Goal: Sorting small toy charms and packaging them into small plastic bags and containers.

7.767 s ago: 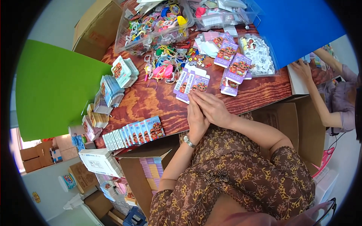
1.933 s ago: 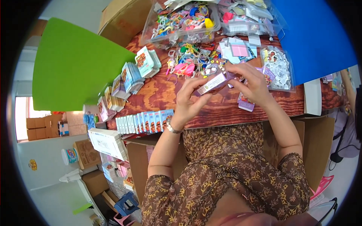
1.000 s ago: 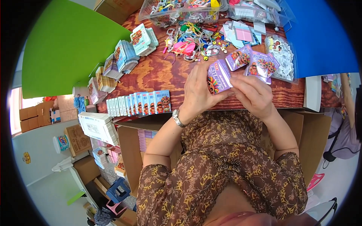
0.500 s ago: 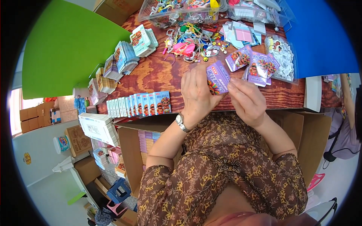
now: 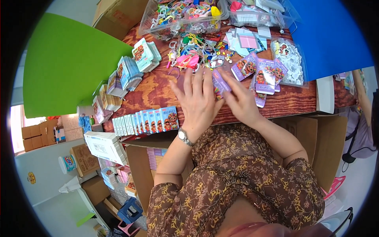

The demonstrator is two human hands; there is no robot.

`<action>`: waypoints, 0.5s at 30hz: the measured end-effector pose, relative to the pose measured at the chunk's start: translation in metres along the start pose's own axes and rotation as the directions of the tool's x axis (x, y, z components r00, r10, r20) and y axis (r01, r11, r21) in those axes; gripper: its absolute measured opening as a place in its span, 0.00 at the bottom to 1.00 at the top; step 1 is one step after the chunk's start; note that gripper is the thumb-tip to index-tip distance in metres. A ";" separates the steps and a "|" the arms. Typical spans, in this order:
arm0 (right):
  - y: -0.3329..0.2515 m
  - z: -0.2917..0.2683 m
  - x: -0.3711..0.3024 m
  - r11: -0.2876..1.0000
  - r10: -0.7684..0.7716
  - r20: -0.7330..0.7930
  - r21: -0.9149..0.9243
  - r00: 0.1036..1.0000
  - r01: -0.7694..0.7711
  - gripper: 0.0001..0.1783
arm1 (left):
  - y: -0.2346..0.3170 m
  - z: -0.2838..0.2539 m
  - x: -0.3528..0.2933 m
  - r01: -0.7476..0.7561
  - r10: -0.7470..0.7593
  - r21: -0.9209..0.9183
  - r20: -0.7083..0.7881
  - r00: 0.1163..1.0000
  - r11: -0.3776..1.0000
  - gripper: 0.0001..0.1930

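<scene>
A small purple box (image 5: 220, 83) with a cartoon print sits between my two hands, partly covered by them. My left hand (image 5: 198, 96) has its fingers stretched out and spread, its thumb side against the box's left edge. On the other side, my right hand (image 5: 242, 102) holds the box, fingers along its right edge. Just right of it lie several purple printed packs, overlapping: one pack (image 5: 265, 77) faces up, and another pack (image 5: 244, 66) is tilted at the left. A row of blue printed boxes (image 5: 169, 118) stands along the table's near edge at the left.
Loose colourful trinkets (image 5: 191, 51) lie beyond my hands, before a clear tub (image 5: 179, 27). Stacked cards (image 5: 130, 73) line the left side. A clear tray (image 5: 290, 59) of white pieces and paper cards (image 5: 248, 39) are at the right. An open carton (image 5: 138, 170) stands below the table edge.
My left fingers have straightened and spread. My right hand has shifted left over the purple box, now hiding more of it. The whole view has shifted slightly.
</scene>
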State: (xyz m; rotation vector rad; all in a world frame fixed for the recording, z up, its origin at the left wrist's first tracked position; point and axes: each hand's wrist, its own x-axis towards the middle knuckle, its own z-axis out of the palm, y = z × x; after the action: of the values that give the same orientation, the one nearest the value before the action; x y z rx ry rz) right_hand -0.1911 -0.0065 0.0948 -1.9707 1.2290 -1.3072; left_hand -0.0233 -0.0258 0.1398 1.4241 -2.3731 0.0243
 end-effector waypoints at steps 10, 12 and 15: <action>-0.009 0.014 0.021 0.122 0.601 0.441 0.774 0.666 -0.622 0.23 | -0.016 0.052 -0.015 -0.016 -0.429 -0.976 -0.110 0.897 0.218 0.67; -0.006 0.013 0.027 0.197 0.565 0.471 0.720 0.677 -0.666 0.23 | -0.016 0.044 -0.006 0.097 -0.425 -0.980 0.015 0.905 0.172 0.61; 0.001 -0.020 0.069 0.769 0.412 0.502 0.256 0.761 -0.585 0.23 | -0.025 0.048 -0.014 0.040 -0.455 -0.976 -0.063 0.888 0.214 0.53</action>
State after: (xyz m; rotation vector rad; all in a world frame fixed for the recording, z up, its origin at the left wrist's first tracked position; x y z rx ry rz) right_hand -0.1993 -0.0650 0.1355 -1.3752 1.0688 -0.7223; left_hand -0.0105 -0.0362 0.0858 0.9478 -1.2353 -1.0391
